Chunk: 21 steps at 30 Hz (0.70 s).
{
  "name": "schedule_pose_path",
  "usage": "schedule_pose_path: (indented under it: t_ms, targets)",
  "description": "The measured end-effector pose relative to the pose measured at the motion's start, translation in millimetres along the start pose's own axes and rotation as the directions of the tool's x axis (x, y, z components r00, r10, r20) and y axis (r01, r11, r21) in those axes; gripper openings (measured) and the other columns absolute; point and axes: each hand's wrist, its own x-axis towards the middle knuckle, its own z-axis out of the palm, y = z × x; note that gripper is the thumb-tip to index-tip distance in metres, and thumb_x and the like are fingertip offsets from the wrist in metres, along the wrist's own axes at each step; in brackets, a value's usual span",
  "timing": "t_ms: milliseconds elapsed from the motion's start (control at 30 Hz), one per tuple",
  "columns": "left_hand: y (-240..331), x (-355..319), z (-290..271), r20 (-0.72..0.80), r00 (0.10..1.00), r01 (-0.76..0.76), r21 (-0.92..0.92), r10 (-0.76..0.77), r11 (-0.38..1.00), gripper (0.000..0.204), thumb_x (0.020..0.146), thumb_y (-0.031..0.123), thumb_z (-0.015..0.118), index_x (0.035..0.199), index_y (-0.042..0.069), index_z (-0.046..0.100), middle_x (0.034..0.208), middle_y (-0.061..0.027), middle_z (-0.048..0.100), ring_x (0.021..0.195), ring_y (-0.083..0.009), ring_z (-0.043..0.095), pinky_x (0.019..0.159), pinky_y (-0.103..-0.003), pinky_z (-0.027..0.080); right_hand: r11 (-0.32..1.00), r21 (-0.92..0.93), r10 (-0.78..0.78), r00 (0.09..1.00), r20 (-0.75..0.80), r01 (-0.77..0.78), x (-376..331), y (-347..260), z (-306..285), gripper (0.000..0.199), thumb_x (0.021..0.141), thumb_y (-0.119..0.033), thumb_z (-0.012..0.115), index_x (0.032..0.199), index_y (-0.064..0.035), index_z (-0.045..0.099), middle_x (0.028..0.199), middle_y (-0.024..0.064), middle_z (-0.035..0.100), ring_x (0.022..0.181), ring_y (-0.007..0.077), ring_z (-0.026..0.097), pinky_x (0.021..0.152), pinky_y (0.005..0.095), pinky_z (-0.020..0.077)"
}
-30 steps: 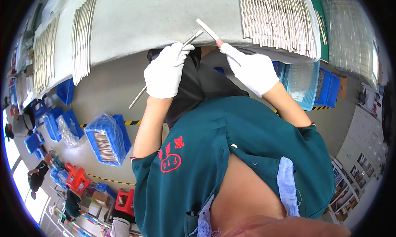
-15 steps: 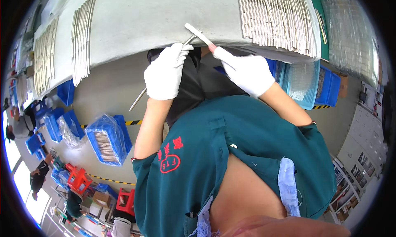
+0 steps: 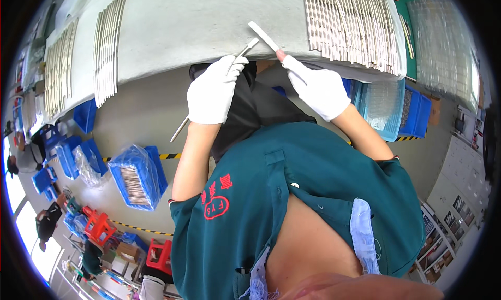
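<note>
My gloved left hand (image 3: 213, 93) is closed around a thin metal rod (image 3: 180, 129). One end of the rod slants down past the wrist, and the other sticks out above the fingers toward the table. In my gloved right hand (image 3: 319, 92) a short, flat white stick (image 3: 265, 37) is pinched, with a bare fingertip showing against it. The stick points up and left over the table's near edge. A small gap separates it from the rod's upper tip. What the stick is made of I cannot tell.
The grey-covered table (image 3: 209, 23) carries a broad row of metal rods (image 3: 349, 28) at right and smaller groups of rods (image 3: 108, 49) at left. Stacked clear plastic trays (image 3: 443, 49) stand far right. Below are blue crates (image 3: 415, 109) and a bagged blue bin (image 3: 136, 177).
The white stick has moved up and right, away from the rod's tip, which it overlapped before. My left hand has shifted slightly right with the rod.
</note>
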Motion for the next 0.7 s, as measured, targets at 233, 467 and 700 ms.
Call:
schedule_pose_path:
  t_ms: [233,467,700]
  targets:
    - [-5.9,3.7,-4.5,0.136,0.990,-0.030,-0.078,0.041,0.996,0.022,0.085,0.012,0.052,0.104,0.010,0.063,0.094,-0.0008,0.064,0.074,-0.0120,0.057,0.066,-0.023,0.047,0.991,0.073,0.107,0.994,0.034,-0.109,8.4,-15.9,-2.6,0.047,0.083,-0.017,0.057,0.128,-0.0276,0.051,0.046,-0.0006,0.045,0.035,0.0146,0.046,0.035,0.0282,0.0362]
    - [-7.3,4.2,-3.4,0.207,0.978,0.095,-0.334,-0.026,0.938,0.019,0.088,0.011,0.054,0.103,0.006,0.064,0.081,-0.0001,0.064,0.057,-0.0056,0.048,0.057,-0.020,0.042,0.995,0.029,0.093,0.990,0.103,-0.097,-8.6,-16.5,-3.3,0.048,0.084,-0.015,0.054,0.130,-0.0260,0.049,0.047,0.0011,0.045,0.036,0.0158,0.048,0.036,0.0283,0.0375]
    - [-13.8,3.9,-2.4,0.200,0.972,-0.100,-0.133,0.126,0.986,0.036,0.073,-0.001,0.055,0.107,0.008,0.062,0.106,-0.0025,0.061,0.087,-0.0163,0.062,0.074,-0.024,0.050,0.991,0.083,0.108,0.994,-0.025,-0.105,17.5,-18.8,5.4,0.048,0.084,-0.016,0.054,0.131,-0.0239,0.049,0.048,0.0010,0.046,0.036,0.0160,0.047,0.036,0.0288,0.0365]
